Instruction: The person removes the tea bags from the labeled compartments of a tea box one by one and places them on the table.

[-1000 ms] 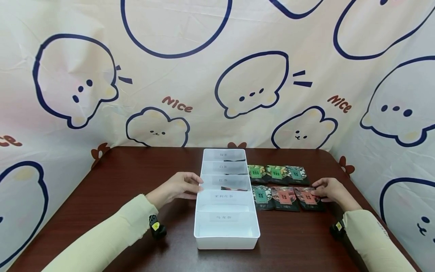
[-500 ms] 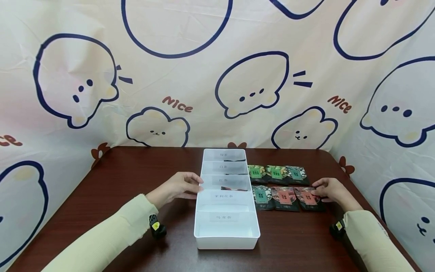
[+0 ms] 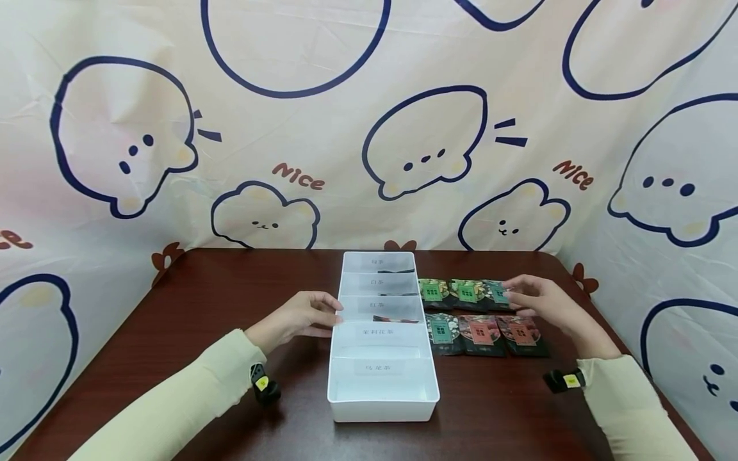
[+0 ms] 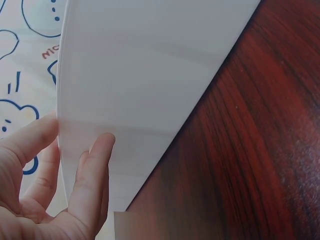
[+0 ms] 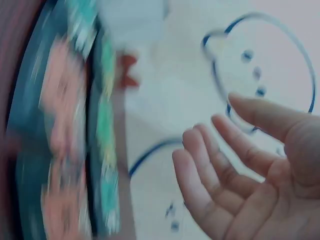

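Observation:
In the head view, my left hand (image 3: 300, 319) rests its fingertips at the left rim of a long white divided box (image 3: 383, 412). The left wrist view shows those fingers (image 4: 101, 170) loosely bent along the box's plain outer wall. My right hand (image 3: 544, 304) is over the right end of the tea sachets, overlapping the back teal-labelled sachet (image 3: 496, 292), and holds nothing. In the right wrist view its fingers (image 5: 187, 172) are spread and relaxed. A red-labelled sachet (image 3: 522, 334) lies flat just in front of it, beside another red-labelled sachet (image 3: 483, 334).
Two green-labelled sachets (image 3: 434, 291) lie in the back row; a teal one (image 3: 442, 333) is nearest the box in front. Sachet edges (image 3: 396, 319) show in the box's rear compartments, each with a printed label. A patterned cloth (image 3: 346, 141) hangs behind the brown table (image 3: 242, 275).
My right hand has left the front right red-labelled sachet and moved back and slightly left, over the back row. That sachet stays on the table. My left hand keeps its place at the box.

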The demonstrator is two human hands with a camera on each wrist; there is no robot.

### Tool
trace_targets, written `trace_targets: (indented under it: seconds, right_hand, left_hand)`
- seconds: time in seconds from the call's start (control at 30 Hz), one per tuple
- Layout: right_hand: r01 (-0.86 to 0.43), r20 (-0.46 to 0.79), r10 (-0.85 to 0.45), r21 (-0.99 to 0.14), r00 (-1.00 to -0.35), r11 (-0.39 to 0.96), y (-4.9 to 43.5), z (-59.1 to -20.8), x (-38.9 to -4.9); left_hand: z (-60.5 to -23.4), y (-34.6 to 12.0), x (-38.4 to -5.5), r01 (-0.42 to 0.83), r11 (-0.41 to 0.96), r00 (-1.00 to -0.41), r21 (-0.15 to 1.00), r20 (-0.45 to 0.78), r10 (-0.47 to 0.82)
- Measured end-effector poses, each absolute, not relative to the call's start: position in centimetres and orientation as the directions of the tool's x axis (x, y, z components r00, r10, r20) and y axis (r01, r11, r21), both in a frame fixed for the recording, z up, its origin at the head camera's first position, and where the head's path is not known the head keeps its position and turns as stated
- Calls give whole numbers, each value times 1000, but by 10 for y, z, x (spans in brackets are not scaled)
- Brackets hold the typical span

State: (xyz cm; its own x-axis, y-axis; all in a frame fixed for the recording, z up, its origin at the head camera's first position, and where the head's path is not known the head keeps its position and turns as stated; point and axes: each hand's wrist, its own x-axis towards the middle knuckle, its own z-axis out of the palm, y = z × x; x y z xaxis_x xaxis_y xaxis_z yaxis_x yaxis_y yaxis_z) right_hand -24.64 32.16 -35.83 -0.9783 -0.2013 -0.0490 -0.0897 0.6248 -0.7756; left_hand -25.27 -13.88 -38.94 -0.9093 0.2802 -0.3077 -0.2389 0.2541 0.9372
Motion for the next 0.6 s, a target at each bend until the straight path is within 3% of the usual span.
trace_targets:
  seconds: [0.23, 0.6]
  right_hand:
    - [-257, 54, -383, -826, -922, 501, 267, -348, -236]
    - [-299, 36, -481, -823, -876, 482, 205, -370, -235]
  left_hand:
    - [-389, -139, -252, -241, 242, -907, 940, -307, 289]
    - [-390, -140, -252, -237, 241, -909, 941, -303, 288]
